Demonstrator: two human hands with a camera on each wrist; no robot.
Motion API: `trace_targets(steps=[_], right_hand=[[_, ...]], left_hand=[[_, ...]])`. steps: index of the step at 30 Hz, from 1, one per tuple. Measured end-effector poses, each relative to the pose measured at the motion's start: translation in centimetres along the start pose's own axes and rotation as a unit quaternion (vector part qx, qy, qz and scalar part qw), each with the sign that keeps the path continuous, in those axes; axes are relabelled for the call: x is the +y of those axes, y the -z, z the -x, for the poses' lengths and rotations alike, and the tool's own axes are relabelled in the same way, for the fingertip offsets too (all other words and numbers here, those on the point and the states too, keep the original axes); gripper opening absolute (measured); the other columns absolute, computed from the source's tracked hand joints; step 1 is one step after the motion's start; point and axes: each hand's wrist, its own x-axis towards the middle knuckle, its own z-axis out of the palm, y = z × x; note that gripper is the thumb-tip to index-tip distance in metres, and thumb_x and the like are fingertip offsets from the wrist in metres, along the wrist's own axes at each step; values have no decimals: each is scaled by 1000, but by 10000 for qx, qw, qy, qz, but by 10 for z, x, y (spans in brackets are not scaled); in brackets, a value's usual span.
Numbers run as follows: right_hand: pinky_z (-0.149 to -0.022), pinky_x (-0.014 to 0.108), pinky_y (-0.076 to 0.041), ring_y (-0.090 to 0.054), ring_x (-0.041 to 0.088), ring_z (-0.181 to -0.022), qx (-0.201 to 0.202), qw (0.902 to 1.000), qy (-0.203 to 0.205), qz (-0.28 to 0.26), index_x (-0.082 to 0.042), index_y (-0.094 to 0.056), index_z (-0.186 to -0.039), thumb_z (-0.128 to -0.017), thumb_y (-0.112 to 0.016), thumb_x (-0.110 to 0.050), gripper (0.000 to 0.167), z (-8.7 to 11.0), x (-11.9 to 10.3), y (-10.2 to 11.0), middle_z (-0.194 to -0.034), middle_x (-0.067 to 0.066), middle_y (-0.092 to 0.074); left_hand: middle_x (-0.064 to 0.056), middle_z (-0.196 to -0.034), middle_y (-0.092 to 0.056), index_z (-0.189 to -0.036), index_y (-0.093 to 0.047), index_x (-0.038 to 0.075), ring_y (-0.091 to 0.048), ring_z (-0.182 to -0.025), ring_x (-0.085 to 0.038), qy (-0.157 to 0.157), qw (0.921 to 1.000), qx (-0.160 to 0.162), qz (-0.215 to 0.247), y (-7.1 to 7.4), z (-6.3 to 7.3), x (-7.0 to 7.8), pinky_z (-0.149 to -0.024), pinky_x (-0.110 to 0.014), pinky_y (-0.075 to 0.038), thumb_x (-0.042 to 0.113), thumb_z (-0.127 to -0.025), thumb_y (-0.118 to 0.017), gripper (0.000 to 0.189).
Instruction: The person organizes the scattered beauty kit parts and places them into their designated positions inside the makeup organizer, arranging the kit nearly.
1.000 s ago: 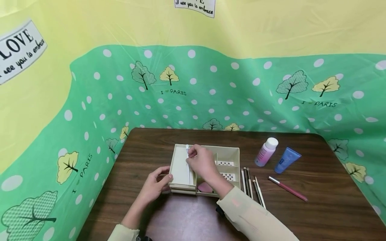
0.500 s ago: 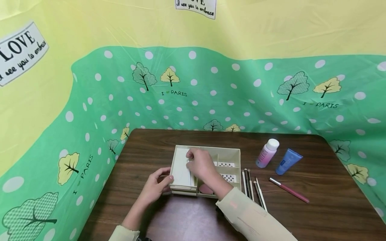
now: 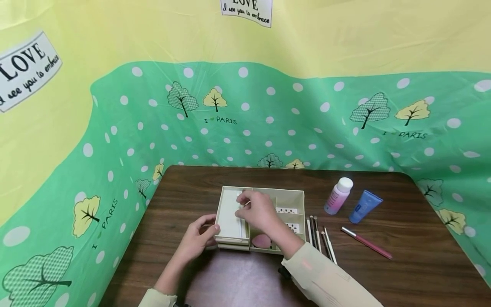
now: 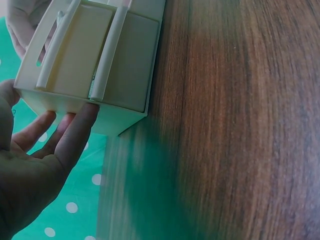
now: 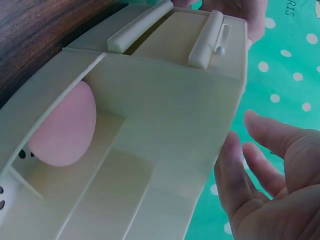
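The right hand [image 3: 260, 212] is hiding parts of the stick [image 3: 241, 228] and box [image 3: 293, 198]. The sleeve [image 3: 326, 277] is covering some brushes' [image 3: 330, 246] near ends. Print [image 3: 337, 197] on the bottle [image 3: 335, 204] and tube [image 3: 364, 207] is blurring past reading. The head view's top edge is cutting off a sign [image 3: 246, 10]; the left wrist view is cropping the left hand [image 4: 37, 175].

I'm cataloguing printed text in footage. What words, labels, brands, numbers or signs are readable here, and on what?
"LOVE": left sign and top sign, the latter cut off above.
"I see you to embrace": both signs, the left one clipped at the picture's edge.
"I PARIS", a heart between: green cloth, several times.
Too small to read: print on the bottle and tube.
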Motion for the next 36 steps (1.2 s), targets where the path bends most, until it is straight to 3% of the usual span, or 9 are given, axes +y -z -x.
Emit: trace_targets(steps=[15, 21, 36], right_hand=[[-71, 30, -57, -65, 11, -82, 106, 9999, -71, 46, -11, -77, -109, -81, -86, -13, 29, 19, 20, 29, -100, 5, -75], [-70, 28, -57, -65, 12, -82, 212, 9997, -112, 69, -10, -77, -110, -82, -86, -13, 30, 28, 42, 44, -102, 3, -75], [-67, 25, -56, -67, 14, -78, 856, 9948, -327, 438, -6, -76, -105, -84, -85, -15, 24, 60, 104, 88, -89, 4, -75]], left_hand=[[-24, -124, -59, -138, -59, 0, -67, -99, -22, 80, 9999, 7, 95, 0, -1, 0, -77, -43, -65, 18, -99, -69, 44], [-24, -123, -59, -137, -59, 1, -67, -100, -25, 102, 9998, 22, 162, -2, 1, 0, -77, -43, -65, 17, -99, -69, 43], [-23, -121, -59, -136, -60, 1, -66, -100, -26, 73, 9999, 82, 117, -2, 1, 1, -76, -44, -65, 16, -98, -70, 42]])
